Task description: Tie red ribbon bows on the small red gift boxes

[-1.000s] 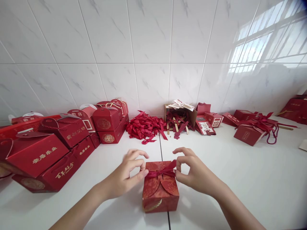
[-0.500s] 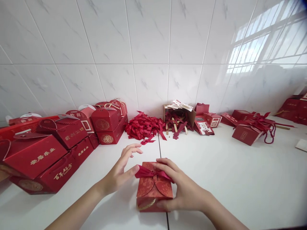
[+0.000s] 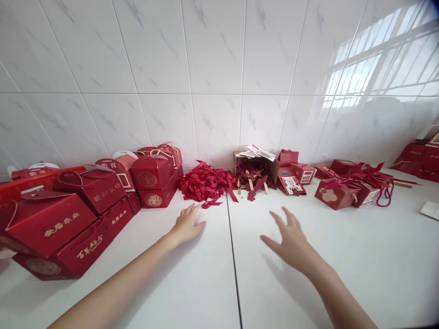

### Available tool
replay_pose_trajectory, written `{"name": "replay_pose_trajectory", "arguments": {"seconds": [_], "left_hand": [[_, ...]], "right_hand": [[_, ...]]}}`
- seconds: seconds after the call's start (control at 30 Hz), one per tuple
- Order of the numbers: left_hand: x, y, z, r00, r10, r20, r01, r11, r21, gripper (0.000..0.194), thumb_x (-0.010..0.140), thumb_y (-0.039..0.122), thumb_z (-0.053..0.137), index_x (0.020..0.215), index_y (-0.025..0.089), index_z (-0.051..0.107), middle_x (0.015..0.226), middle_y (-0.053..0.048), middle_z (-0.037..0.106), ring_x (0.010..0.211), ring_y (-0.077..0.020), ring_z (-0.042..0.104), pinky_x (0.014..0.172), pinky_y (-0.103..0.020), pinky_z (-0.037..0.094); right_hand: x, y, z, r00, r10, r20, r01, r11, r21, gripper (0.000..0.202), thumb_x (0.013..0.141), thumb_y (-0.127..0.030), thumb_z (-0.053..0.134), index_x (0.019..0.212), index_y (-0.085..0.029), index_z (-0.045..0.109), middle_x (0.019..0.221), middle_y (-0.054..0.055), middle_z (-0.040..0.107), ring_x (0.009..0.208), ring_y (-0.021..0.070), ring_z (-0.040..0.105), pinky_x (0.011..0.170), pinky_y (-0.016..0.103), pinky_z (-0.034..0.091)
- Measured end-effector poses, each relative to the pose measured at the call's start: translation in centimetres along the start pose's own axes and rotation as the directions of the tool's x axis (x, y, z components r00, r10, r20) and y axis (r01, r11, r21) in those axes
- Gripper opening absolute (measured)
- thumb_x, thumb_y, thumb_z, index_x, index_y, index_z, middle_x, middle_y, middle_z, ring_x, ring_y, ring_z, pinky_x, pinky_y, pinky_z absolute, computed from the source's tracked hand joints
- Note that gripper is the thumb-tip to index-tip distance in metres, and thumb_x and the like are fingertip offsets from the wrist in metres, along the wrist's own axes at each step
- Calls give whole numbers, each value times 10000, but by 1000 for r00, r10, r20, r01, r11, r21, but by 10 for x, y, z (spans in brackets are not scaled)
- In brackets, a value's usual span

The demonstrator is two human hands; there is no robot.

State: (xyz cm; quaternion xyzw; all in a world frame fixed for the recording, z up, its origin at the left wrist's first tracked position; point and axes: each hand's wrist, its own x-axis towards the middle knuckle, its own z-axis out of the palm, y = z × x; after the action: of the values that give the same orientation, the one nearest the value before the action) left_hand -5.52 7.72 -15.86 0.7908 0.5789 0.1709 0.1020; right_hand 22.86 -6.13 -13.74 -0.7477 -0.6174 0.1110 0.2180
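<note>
My left hand reaches forward over the white table, holding nothing, its thumb apart from the fingers. It is nearest to the heap of dark red ribbons, just short of its front edge. Spread fingers show on my right hand, which hovers over the table right of the seam with nothing in it. Farther right sits a red gift box with a ribbon bow, beside another red box with a dark red cord loop.
At left, red gift boxes with gold lettering are stacked. By the tiled wall lies a cardboard box of tags and strips, with small red boxes next to it. A white object lies at the right edge.
The ribboned box between my hands has left the front of the table; a similar one now sits among the boxes at right. My hands have separated, the left moving forward, the right rightward.
</note>
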Motion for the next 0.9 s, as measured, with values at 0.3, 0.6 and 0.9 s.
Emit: {"name": "replay_pose_trajectory", "arguments": {"seconds": [0.3,0.6,0.9], "left_hand": [[51,6,9,977,-46,-210,26,995,-97,166,769,264,517,825,164,636,1017,-119,654,945,-264,606,815,-379,459],[29,60,-39,880,249,-405,-328,935,-136,153,850,213,399,888,198,546,828,-4,670,757,-149,613,766,-290,450],[14,73,-77,772,475,-422,-484,870,95,136,873,324,506,863,227,601,838,1,678,811,-171,593,890,-363,331]], "right_hand": [[13,-67,20,894,-253,371,-183,550,815,518,768,-475,611,1181,-162,599,1233,129,555,1136,248,515,928,386,433],[67,-120,42,900,-89,426,-434,-115,894,357,647,-469,746,874,-214,645,965,46,613,712,102,569,627,225,453],[96,-133,1,990,-48,132,-139,-493,859,261,613,-300,812,789,-217,638,671,-69,598,516,34,482,472,163,380]]}}
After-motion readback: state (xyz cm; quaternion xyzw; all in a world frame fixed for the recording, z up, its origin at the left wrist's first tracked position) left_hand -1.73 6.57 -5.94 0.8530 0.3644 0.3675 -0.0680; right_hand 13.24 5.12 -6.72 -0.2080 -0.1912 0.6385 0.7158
